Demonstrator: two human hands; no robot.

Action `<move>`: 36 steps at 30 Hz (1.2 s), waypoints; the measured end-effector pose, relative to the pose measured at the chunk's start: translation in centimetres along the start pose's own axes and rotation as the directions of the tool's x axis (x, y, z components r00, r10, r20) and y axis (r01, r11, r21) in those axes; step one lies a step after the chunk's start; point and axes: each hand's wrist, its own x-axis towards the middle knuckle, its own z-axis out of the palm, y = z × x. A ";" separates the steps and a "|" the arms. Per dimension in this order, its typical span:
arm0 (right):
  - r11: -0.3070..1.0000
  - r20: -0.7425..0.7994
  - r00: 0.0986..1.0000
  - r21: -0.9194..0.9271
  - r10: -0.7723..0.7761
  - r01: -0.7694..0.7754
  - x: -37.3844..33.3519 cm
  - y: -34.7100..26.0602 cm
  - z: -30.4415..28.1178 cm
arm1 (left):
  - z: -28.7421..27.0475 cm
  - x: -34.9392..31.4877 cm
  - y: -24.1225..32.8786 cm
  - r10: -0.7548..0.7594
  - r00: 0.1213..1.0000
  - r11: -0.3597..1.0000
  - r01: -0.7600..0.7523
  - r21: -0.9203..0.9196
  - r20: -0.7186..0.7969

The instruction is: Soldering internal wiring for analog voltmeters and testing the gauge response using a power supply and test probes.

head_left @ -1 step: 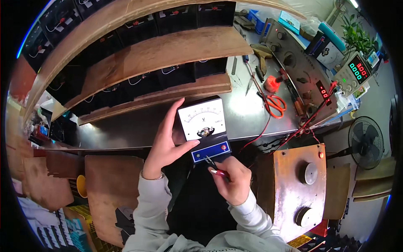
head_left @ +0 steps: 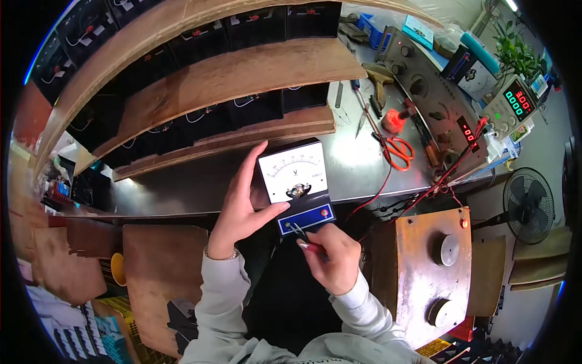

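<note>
A black-cased analog meter with a white dial face (head_left: 295, 167) is held in front of the person, over the near edge of a grey metal table (head_left: 356, 173); whether it also rests on the table cannot be told. The left hand (head_left: 238, 209) grips it from the left, its thumb across the lower front and its other fingers along the side. Below the dial runs a rectangular blue panel with a white border (head_left: 307, 220), carrying a red round terminal (head_left: 324, 213) at its right end and a small dull round terminal (head_left: 288, 224) at its left. The right hand (head_left: 337, 258) has its fingers closed around a slim dark tool with two pale prongs (head_left: 299, 231). The prongs lie over the left part of the panel, near the dull terminal; contact is too small to tell. On the table to the right lie orange-handled scissors (head_left: 397, 151), with a squat red bottle (head_left: 393, 122) just beyond them. Brown wooden shelves (head_left: 242, 73) bearing black boxes (head_left: 257, 108) stand behind and to the left. A brown box with two round metal knobs (head_left: 424, 258) is right of the right hand.
</note>
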 end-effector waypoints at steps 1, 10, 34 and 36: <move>0.999 0.021 1.000 -0.032 -0.005 0.006 0.4 -0.5 0.3 | -0.2 -0.2 0.1 0.013 0.999 0.998 -0.015 0.068 0.033; 0.943 -0.032 0.960 0.203 0.277 -0.265 -0.8 -1.8 0.2 | -0.8 0.1 0.3 0.108 0.986 0.956 -0.138 0.259 0.126; 0.992 -0.168 0.978 0.022 0.123 -0.121 -0.2 1.5 -2.8 | 0.4 -0.2 0.9 0.039 0.996 0.999 -0.037 -0.018 0.084; 0.993 -0.182 0.983 -0.111 0.025 -0.046 0.4 1.3 -3.0 | 0.6 -0.3 0.9 0.055 0.998 0.995 -0.051 -0.082 0.038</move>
